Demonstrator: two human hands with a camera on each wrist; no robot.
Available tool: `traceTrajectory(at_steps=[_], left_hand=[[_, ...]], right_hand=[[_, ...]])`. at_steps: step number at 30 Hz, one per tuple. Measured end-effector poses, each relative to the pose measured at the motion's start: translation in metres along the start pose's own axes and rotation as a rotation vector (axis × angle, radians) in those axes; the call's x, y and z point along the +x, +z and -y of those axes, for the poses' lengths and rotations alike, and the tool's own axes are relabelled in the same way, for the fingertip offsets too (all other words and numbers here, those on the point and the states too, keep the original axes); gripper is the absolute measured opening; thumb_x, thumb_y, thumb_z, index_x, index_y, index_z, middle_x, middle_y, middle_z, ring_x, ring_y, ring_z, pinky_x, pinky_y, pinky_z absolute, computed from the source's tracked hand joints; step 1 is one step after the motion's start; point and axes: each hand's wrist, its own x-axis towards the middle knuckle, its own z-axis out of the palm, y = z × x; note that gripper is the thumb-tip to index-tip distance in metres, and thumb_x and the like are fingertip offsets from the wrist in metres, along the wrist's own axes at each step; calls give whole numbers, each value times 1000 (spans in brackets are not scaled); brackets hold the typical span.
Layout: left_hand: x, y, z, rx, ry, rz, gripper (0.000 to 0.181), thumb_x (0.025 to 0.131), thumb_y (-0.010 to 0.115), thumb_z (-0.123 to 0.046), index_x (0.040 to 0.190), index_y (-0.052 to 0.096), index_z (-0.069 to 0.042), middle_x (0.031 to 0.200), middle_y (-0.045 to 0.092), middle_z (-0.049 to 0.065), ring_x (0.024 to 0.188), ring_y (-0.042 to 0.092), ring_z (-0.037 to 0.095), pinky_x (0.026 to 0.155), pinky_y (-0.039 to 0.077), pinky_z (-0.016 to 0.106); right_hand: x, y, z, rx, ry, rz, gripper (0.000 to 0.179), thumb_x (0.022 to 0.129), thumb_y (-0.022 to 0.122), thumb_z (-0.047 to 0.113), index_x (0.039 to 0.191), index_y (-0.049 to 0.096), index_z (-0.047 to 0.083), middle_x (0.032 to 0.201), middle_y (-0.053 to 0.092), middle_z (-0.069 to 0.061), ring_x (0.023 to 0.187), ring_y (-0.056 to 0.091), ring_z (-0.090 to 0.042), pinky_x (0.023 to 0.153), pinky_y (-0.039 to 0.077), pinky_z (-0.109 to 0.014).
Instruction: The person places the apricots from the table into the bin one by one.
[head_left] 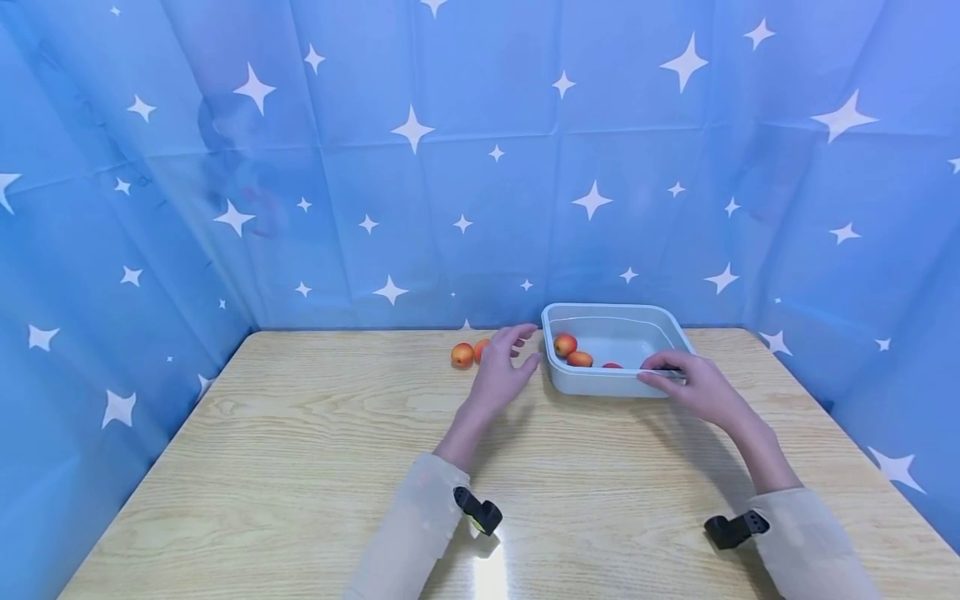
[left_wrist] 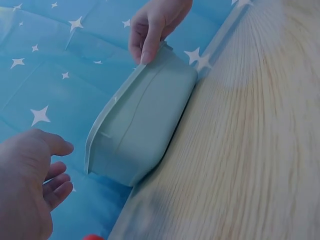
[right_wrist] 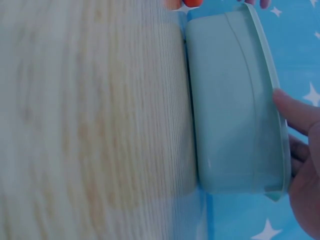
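Observation:
A pale blue-grey plastic bin [head_left: 600, 382] stands at the back of the table, right of its middle. Inside it lie red-and-orange fruits: one [head_left: 566, 344] by the left wall, another [head_left: 580, 359] beside it and a third [head_left: 612, 365] partly hidden by the front wall. My right hand [head_left: 693, 387] pinches the bin's front rim near its right end, thumb outside and fingers over the inner side. Just left of the bin, my left hand [head_left: 501, 375] holds nothing, its fingers loosely bent and apart from the rim, as the left wrist view [left_wrist: 30, 175] also shows.
Two more red-and-orange fruits, one [head_left: 462, 355] whole in sight and one [head_left: 481, 350] partly behind my left hand, sit on the wooden table [head_left: 300, 467] near its back edge. A blue star-patterned curtain [head_left: 450, 183] hangs behind the table and along both sides.

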Motion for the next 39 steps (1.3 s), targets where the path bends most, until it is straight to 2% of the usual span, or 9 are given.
traceTrajectory(at_steps=[8, 15, 21, 28, 35, 39], left_hand=[[-2, -12, 12, 66, -19, 1, 42, 93, 70, -6, 133, 61, -2, 127, 61, 13, 113, 57, 34, 95, 52, 47], [-2, -23, 16, 128, -45, -14, 42, 93, 71, -10, 134, 62, -6, 128, 61, 11, 116, 55, 29, 97, 49, 40], [-2, -30, 23, 116, -105, -31, 43, 93, 72, -11, 135, 62, -9, 134, 58, 9, 123, 53, 30, 103, 48, 43], [-2, -41, 32, 129, -154, -45, 44, 92, 73, -10, 135, 62, -11, 140, 55, 9, 143, 37, 34, 113, 38, 49], [-3, -49, 43, 158, -193, -51, 46, 90, 74, -8, 134, 63, -12, 139, 53, 14, 132, 44, 34, 103, 47, 50], [-4, -54, 49, 158, -226, -51, 48, 89, 73, -4, 135, 63, -10, 141, 51, 14, 133, 41, 35, 101, 48, 50]], right_hand=[[-1, 0, 1, 4, -11, -3, 7, 95, 72, 19, 101, 74, 16, 92, 69, 6, 84, 59, -8, 74, 47, -23], [-1, 0, 1, 3, 6, 2, 8, 96, 72, 20, 102, 74, 15, 92, 69, 6, 85, 58, -9, 74, 48, -24], [0, 1, 1, 5, 7, 6, 8, 96, 72, 20, 101, 74, 15, 92, 69, 6, 85, 58, -9, 75, 47, -24], [0, 0, 1, 3, 1, 4, 7, 96, 72, 20, 101, 74, 16, 92, 69, 6, 84, 58, -9, 74, 47, -24], [0, 0, 2, 6, 5, 6, 7, 96, 72, 20, 100, 74, 16, 91, 68, 6, 84, 58, -9, 74, 47, -24], [0, -1, 3, 5, 4, 4, 7, 96, 72, 20, 100, 74, 16, 91, 68, 6, 84, 58, -9, 73, 47, -25]])
